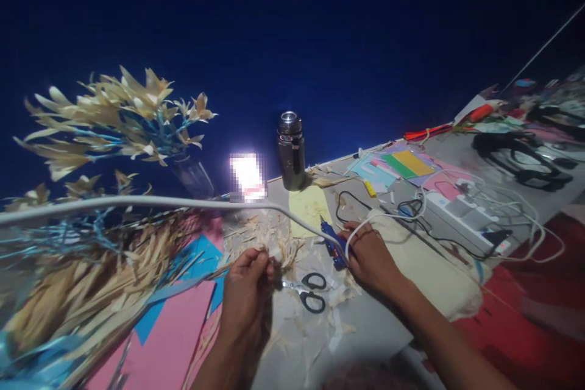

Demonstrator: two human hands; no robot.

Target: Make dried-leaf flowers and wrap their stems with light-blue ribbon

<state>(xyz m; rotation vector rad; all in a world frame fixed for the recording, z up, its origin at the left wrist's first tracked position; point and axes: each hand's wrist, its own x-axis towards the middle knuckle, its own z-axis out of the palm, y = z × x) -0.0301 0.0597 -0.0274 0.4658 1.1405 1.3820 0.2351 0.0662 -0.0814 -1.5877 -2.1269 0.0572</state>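
Note:
My left hand (249, 280) is closed in a pinch above the grey table. Pale husk scraps (287, 253) lie just behind its fingertips, and whatever is between them is too small to make out. My right hand (372, 256) is closed around the side of a blue glue gun (333, 245), whose nozzle points away from me. A white cable crosses in front of the gun and partly hides it. Between the hands lies a pair of scissors (313, 301) with black handles, blades toward my left hand. Beyond them is a pale yellow sheet (308, 213).
A dark metal flask (291, 155) stands at the table's far edge beside a bright blurred light (248, 177). Husk flowers (132, 109) and dried husks (91, 280) fill the left, with pink paper (171, 329). A white power strip (461, 219) with tangled cables sits right.

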